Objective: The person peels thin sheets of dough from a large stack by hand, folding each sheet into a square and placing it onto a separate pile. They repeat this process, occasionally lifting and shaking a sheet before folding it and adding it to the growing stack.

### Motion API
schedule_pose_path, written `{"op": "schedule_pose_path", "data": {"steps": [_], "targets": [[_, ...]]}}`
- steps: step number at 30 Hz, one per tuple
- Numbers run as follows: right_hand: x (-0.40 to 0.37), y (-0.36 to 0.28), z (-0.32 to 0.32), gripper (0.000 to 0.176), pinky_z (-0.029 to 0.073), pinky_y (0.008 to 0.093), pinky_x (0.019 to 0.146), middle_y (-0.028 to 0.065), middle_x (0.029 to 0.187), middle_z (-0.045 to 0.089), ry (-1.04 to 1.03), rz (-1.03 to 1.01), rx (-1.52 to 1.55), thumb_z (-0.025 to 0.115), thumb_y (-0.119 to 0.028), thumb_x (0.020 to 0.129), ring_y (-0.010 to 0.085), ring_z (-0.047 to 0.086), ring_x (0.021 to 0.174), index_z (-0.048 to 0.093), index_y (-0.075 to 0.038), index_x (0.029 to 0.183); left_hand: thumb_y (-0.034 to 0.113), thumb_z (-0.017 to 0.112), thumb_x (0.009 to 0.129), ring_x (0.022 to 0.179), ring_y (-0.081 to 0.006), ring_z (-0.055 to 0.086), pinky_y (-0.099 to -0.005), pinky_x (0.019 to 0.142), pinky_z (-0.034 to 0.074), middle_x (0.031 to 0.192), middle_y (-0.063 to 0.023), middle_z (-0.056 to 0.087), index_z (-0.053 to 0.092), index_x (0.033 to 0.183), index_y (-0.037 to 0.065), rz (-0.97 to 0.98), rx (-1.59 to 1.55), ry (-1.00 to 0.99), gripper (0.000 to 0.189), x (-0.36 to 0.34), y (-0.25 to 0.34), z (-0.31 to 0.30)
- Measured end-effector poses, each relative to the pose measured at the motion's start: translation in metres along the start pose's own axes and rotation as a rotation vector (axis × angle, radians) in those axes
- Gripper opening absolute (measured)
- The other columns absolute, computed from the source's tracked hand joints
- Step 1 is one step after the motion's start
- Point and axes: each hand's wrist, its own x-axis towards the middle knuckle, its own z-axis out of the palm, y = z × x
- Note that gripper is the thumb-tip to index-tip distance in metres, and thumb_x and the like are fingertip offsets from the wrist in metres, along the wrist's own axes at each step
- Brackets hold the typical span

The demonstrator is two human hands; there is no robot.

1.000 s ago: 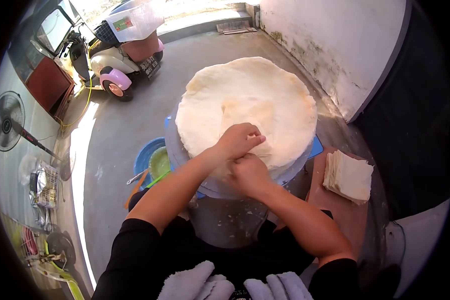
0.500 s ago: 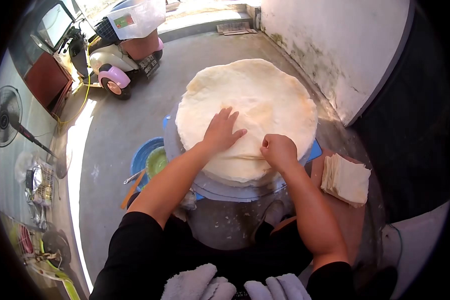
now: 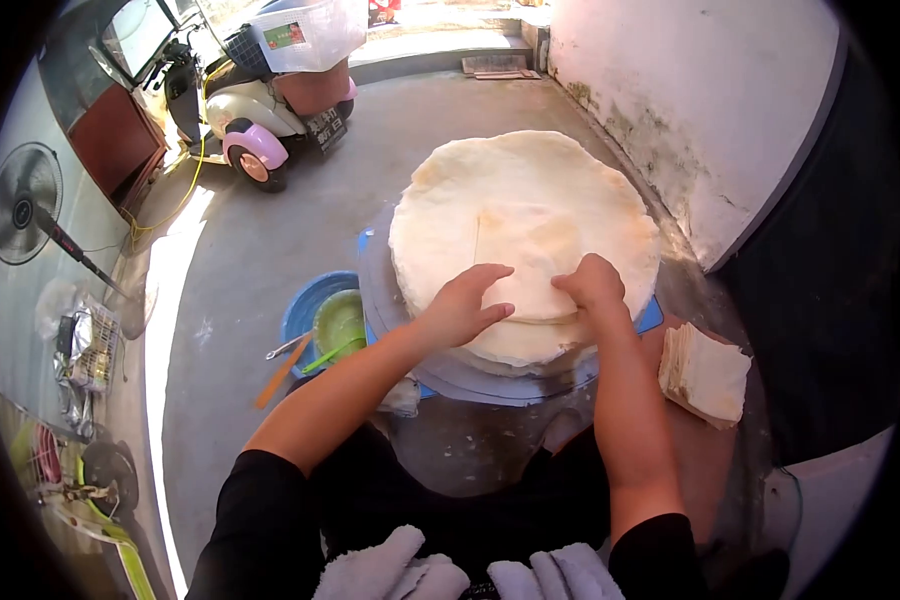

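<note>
A thick stack of large, round, pale dough sheets [image 3: 530,180] lies on a round grey board in front of me. Straight lines mark a square-looking patch in the middle of the top sheet. My left hand [image 3: 465,308] rests at the near left of this patch, open, thumb and fingers apart. At the patch's near right side, my right hand [image 3: 594,288] is closed, thumb and forefinger pinched on the sheet. How much dough is between those fingertips is partly hidden.
A pile of square sheets [image 3: 705,375] sits on a brown board at the right. To the left are a blue basin [image 3: 305,300] and a green bowl [image 3: 341,325]. Farther off stand a fan [image 3: 30,205], a three-wheeled scooter [image 3: 260,120] and a white wall [image 3: 700,110].
My left hand has slid nearer to me from the middle of the sheet, uncovering the patch's left line. My right hand has moved slightly away from me. The view has shifted a little.
</note>
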Motion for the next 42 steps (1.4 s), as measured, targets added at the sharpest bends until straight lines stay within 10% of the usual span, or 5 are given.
{"op": "schedule_pose_path", "data": {"steps": [10, 13, 21, 31, 42], "targets": [[0.008, 0.005, 0.024, 0.046, 0.055, 0.0426, 0.082, 0.0176, 0.091, 0.073, 0.066, -0.022, 0.014, 0.083, -0.036, 0.070, 0.0321, 0.071, 0.093, 0.071, 0.002, 0.094, 0.018, 0.067, 0.094, 0.101, -0.0173, 0.067, -0.0291, 0.088, 0.054, 0.119, -0.0098, 0.069, 0.065, 0.125, 0.003, -0.285, -0.566, -0.108, 0.034, -0.059, -0.001, -0.033], [0.019, 0.013, 0.032, 0.035, 0.055, 0.0412, 0.061, 0.0181, 0.071, 0.069, 0.341, -0.102, 0.156, 0.085, -0.022, 0.069, 0.0292, 0.068, 0.060, 0.067, 0.005, 0.083, 0.017, 0.066, 0.094, 0.099, -0.0155, 0.067, -0.0279, 0.087, 0.053, 0.118, -0.0092, 0.070, 0.065, 0.125, 0.003, -0.214, -0.504, -0.110, 0.034, -0.062, -0.006, -0.033], [0.022, 0.011, 0.017, 0.030, 0.045, 0.0382, 0.042, 0.0086, 0.063, 0.059, -0.097, -0.070, 0.442, 0.084, -0.015, 0.070, 0.0209, 0.058, 0.049, 0.062, 0.004, 0.078, 0.017, 0.067, 0.094, 0.098, -0.0158, 0.067, -0.0300, 0.087, 0.054, 0.110, -0.0118, 0.072, 0.065, 0.123, 0.001, -0.178, -0.456, -0.186, 0.034, -0.070, 0.006, -0.040], [0.037, 0.022, 0.036, 0.031, 0.054, 0.0408, 0.060, 0.0170, 0.092, 0.067, -0.367, 0.187, 1.170, 0.075, -0.003, 0.075, 0.0270, 0.068, 0.075, 0.063, 0.005, 0.102, 0.013, 0.068, 0.093, 0.097, -0.0176, 0.067, -0.0304, 0.085, 0.055, 0.105, -0.0127, 0.070, 0.065, 0.121, -0.001, -0.142, -0.545, -0.128, 0.032, -0.073, -0.011, -0.036], [-0.059, 0.071, -0.065, 0.034, 0.059, 0.0310, 0.079, 0.0137, 0.107, 0.068, -0.389, -0.294, 1.791, 0.055, -0.010, 0.093, 0.0200, 0.070, 0.091, 0.054, 0.004, 0.124, 0.018, 0.068, 0.093, 0.099, -0.0151, 0.066, -0.0301, 0.089, 0.053, 0.110, -0.0098, 0.071, 0.065, 0.124, 0.003, -0.206, -0.473, -0.148, 0.035, -0.065, -0.008, -0.040]]}}
